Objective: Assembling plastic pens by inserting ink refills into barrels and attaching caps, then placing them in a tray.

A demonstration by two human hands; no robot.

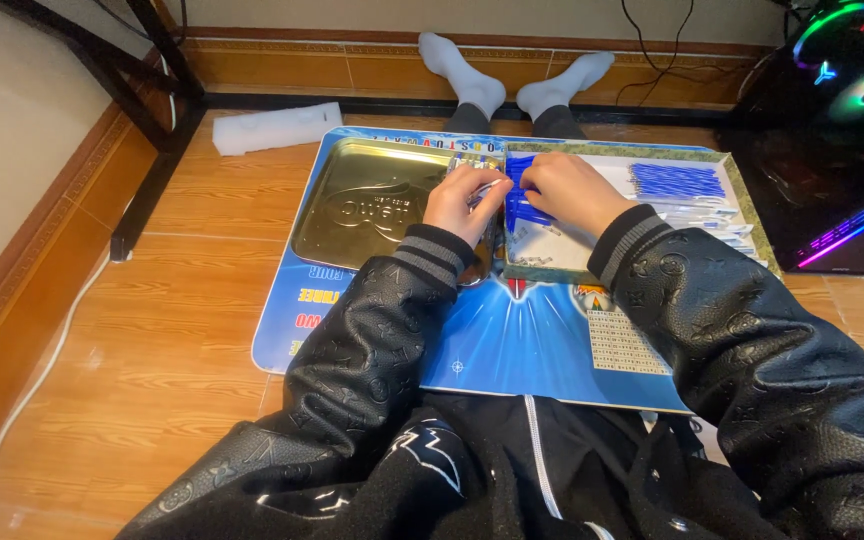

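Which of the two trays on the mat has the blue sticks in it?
The right tray, with the green rim, under the right hand. The gold tray on the left holds none.

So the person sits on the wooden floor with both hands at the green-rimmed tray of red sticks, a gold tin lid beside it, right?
Nearly: the head view shows the sticks are blue, not red. Both the left hand and right hand are at the green-rimmed tray, beside the gold tin lid.

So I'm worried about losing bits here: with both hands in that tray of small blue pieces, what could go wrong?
The left hand and right hand crowd together over the tray; a sleeve could sweep the blue pieces over its low rim. Loose bits could slide off the mat onto the wooden floor.
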